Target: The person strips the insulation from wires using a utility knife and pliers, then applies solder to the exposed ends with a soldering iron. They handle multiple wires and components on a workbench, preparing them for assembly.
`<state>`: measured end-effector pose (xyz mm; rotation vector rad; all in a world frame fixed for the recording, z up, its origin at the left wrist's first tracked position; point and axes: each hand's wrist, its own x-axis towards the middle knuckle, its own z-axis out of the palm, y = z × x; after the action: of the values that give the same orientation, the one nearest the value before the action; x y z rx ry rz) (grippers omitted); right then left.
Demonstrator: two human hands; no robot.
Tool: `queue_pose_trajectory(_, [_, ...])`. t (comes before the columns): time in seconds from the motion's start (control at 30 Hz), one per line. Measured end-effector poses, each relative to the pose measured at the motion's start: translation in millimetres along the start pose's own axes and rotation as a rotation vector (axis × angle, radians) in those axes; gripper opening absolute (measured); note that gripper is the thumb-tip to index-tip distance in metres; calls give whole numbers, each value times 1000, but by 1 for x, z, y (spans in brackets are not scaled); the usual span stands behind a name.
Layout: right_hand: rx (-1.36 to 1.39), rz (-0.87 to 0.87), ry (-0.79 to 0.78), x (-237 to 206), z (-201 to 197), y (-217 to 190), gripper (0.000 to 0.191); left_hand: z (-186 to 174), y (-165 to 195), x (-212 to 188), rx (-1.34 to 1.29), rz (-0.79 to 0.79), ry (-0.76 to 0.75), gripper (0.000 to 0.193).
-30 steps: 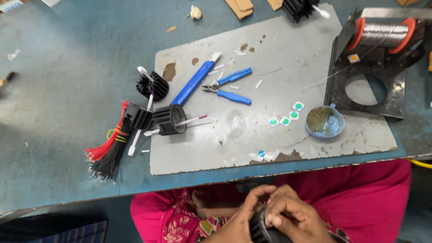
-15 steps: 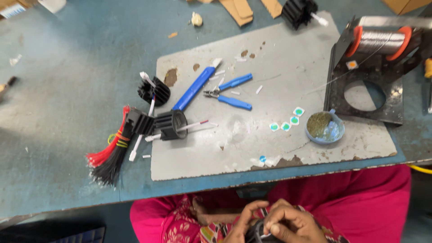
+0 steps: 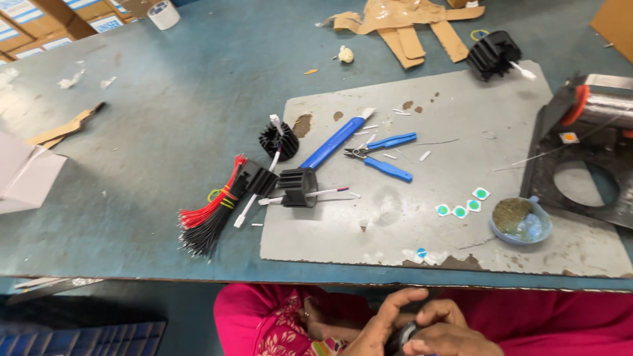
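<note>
At the six o'clock edge of the head view, below the front lip of the blue-green desk (image 3: 165, 151), a person's two hands meet over a lap clad in pink cloth (image 3: 264, 316). The left hand (image 3: 379, 326) and the right hand (image 3: 448, 333) are both clasped around a small dark round part (image 3: 403, 337), most of it hidden by the fingers, so its shape cannot be told further.

On the desk at twelve o'clock from the hands lies a worn grey rectangular mat (image 3: 461, 250). Near the mat's nine o'clock edge sit a black finned cylindrical heat sink with white leads (image 3: 298, 187), a second black finned piece (image 3: 278, 140) at its eleven o'clock, and a long blue-handled utility knife (image 3: 336, 142). Small blue-handled pliers (image 3: 382, 158) lie just at three o'clock of the knife. A bundle of red and black wires tied with a yellow band (image 3: 211, 214) fans out off the mat, toward eight o'clock.

At the mat's four o'clock corner stands a shallow blue dish holding a greenish mass (image 3: 521, 221), with small white-and-green round stickers (image 3: 461, 207) just at its nine o'clock. A black metal stand carrying an orange-flanged spool of wire (image 3: 593, 132) fills the three o'clock edge. Torn brown cardboard scraps (image 3: 409, 26) lie at twelve o'clock.
</note>
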<state>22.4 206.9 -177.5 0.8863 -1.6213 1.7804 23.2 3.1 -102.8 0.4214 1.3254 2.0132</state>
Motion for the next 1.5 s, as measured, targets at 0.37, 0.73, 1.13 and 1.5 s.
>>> queue_pose_trajectory(0.37, [583,592,-257,-31,-45,20,21,12,-8,8,41,37,136,78])
queue_pose_trajectory(0.73, [579,797,-261,-52,-64,5,22,39,27,-7,709,-8,52,55])
queue_pose_trajectory(1.13, [562,900,-271,-73,-86,0,28,42,38,-22,789,-68,-5,50])
queue_pose_trajectory(1.5, [535,996,-285,-71,-100,-19,37,42,50,-37,844,-101,-32,45])
